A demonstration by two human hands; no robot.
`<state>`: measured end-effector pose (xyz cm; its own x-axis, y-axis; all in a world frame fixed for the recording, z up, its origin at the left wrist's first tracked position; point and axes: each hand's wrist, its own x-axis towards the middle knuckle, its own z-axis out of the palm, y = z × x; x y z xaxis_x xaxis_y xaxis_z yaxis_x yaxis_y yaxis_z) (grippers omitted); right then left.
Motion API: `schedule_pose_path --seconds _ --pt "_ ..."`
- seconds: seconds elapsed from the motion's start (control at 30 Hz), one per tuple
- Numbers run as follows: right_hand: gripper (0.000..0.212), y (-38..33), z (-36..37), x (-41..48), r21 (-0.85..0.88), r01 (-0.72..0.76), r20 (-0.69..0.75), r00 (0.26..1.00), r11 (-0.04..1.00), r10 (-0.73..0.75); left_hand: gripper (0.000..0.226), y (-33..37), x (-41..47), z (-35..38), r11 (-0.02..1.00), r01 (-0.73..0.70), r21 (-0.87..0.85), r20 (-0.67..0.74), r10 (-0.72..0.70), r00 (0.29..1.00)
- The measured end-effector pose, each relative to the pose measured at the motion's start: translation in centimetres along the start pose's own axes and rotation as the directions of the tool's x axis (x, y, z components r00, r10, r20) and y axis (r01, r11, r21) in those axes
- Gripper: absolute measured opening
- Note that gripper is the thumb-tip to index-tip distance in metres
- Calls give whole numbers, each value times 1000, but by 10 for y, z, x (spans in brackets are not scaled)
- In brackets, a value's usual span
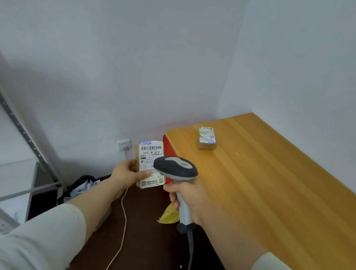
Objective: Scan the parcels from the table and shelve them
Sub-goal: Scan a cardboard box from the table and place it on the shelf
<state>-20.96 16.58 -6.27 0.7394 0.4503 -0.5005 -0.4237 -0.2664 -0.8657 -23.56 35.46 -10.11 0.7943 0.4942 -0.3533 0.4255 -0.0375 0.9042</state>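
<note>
Far left, I see a grey metal shelf [13,115] slanting out of frame, its boards cut off by the edge. At its foot a black bin [82,186] holds pale crumpled stuff I cannot identify. Behind it is a wall socket [124,144], and a thin pale cable [124,219] trails down across the dark floor, partly hidden by the left forearm.

The wearer's left hand [123,174] grips a parcel [150,164] upright in the air, just left of the table's end. Its label faces me, with the thumb pressed across the lower print. The scanner [175,169] head covers the label's right edge. The right hand [188,200] is wrapped round the scanner's handle, whose cord drops out of view below. A yellow scrap [169,214] lies half hidden behind that handle.

To the right, the wooden table [278,196] runs off frame. A second parcel [206,138] lies near its far left corner, label up, the print too blurred to read.
</note>
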Motion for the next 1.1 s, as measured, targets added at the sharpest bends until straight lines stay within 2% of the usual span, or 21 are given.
schedule_pose_path --seconds 0.17,0.5,0.8,1.1 --pt "26 -15 64 -5 -9 26 -9 1000 1000 -27 51 -14 1 -68 1000 14 5 -93 -13 996" --pt "24 -32 139 -12 -32 75 -16 997 997 -76 58 -32 8 -143 1000 7 20 -135 -4 991" --pt "25 -37 182 -20 -44 74 -47 996 996 -76 53 -39 5 -178 1000 2 8 -127 -1 992" --pt "26 -31 223 -35 -17 68 -84 994 998 -69 59 -48 -1 -218 999 -3 32 -71 5 997"
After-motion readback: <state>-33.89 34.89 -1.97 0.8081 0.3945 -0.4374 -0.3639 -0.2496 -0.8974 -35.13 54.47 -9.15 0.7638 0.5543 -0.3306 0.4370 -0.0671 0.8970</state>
